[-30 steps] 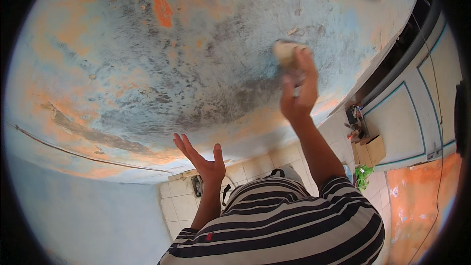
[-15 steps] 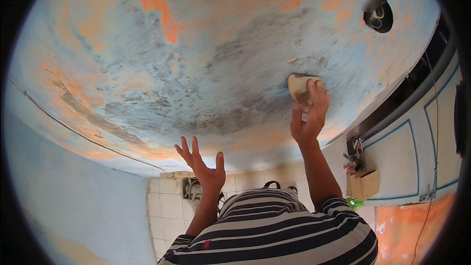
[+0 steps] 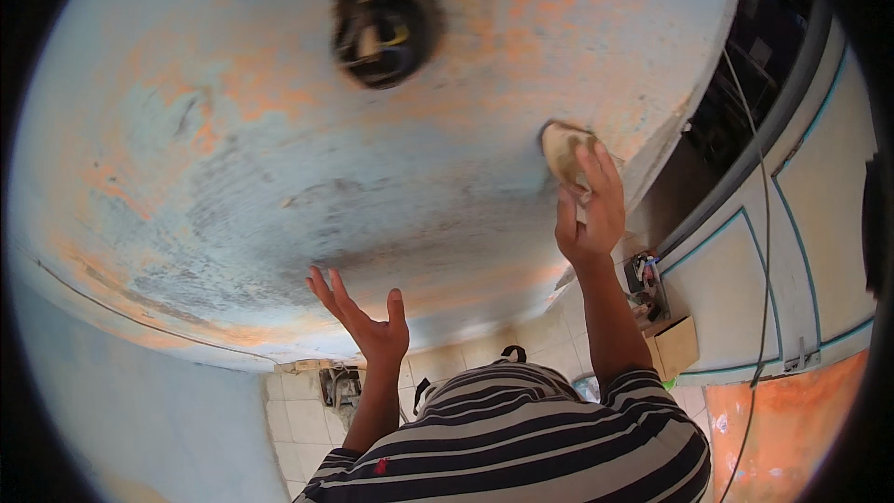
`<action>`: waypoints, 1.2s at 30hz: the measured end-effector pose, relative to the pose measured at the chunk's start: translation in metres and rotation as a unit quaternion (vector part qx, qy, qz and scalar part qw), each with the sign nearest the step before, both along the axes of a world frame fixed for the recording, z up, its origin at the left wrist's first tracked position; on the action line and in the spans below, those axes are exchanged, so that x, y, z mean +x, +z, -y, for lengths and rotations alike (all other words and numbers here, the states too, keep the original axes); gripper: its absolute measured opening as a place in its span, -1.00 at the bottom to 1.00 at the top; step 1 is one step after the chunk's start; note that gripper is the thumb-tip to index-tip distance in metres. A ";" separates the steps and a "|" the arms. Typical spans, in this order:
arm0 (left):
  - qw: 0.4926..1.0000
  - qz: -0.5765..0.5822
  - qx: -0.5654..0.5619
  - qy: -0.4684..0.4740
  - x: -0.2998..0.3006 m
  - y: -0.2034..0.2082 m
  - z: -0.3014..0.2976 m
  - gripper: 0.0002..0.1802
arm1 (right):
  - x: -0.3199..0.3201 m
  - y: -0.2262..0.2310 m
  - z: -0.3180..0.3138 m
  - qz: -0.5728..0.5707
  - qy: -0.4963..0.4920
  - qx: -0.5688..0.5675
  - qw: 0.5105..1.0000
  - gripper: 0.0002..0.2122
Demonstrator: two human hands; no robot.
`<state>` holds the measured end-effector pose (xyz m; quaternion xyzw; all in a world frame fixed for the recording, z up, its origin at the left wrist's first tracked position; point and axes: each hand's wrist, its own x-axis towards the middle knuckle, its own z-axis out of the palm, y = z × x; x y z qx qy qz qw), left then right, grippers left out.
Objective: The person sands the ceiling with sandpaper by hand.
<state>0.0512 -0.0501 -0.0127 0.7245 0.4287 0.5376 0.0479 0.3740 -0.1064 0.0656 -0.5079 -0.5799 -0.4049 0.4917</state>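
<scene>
My right hand [image 3: 591,214] grips a folded, cream-backed piece of sandpaper [image 3: 562,151]. It lies against the wall [image 3: 419,158], close to the wall's right-hand edge. Fingers cover much of the sandpaper, and its wall side is hidden. The wall is pale blue with orange patches and dark grey scuffs. Lower and to the left, my left hand [image 3: 365,312] is empty, its fingers and thumb spread in front of the wall. From this view I cannot tell whether its fingertips touch the surface.
A round dark hole [image 3: 384,30] with loose wires opens in the wall. Along its left side runs a thin cable [image 3: 140,319]. A cardboard box [image 3: 672,346] stands on the tiled floor [image 3: 305,419] at right, by a cream door [image 3: 726,289] with blue trim and a hanging cord [image 3: 765,224].
My view and body have shifted right along the wall, so the wired hole now appears farther left. My right hand and the sandpaper are nearer the wall's right edge.
</scene>
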 end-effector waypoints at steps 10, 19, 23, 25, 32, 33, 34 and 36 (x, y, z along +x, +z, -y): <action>0.997 -0.005 -0.038 0.068 0.062 -0.012 0.043 0.01 | 0.035 -0.022 -0.017 -0.103 0.107 -0.009 0.989 -0.57; 0.987 0.025 -0.116 0.109 0.054 -0.031 0.079 0.03 | 0.035 -0.020 -0.048 -0.147 0.043 0.098 0.983 -0.65; 0.985 0.026 -0.120 0.125 0.039 -0.031 0.078 0.02 | 0.006 -0.027 -0.050 -0.107 0.113 0.040 0.987 -0.67; 0.985 0.029 -0.112 0.126 0.028 -0.029 0.073 0.01 | -0.017 -0.023 -0.055 -0.021 0.148 0.007 0.989 -0.68; 0.990 0.009 -0.077 0.120 -0.027 -0.011 0.048 -0.03 | -0.055 -0.013 -0.073 -0.114 0.111 0.084 0.984 -0.68; 0.990 -0.005 -0.067 0.126 -0.031 -0.002 0.042 -0.06 | -0.067 -0.016 -0.073 -0.051 0.145 0.030 0.988 -0.69; 0.990 -0.007 -0.070 0.121 -0.038 0.005 0.036 -0.06 | -0.079 -0.018 -0.072 0.013 0.176 -0.025 0.984 -0.70; 0.994 0.003 -0.038 0.106 -0.055 0.018 0.015 -0.08 | -0.098 -0.017 -0.079 0.057 0.180 -0.030 0.981 -0.71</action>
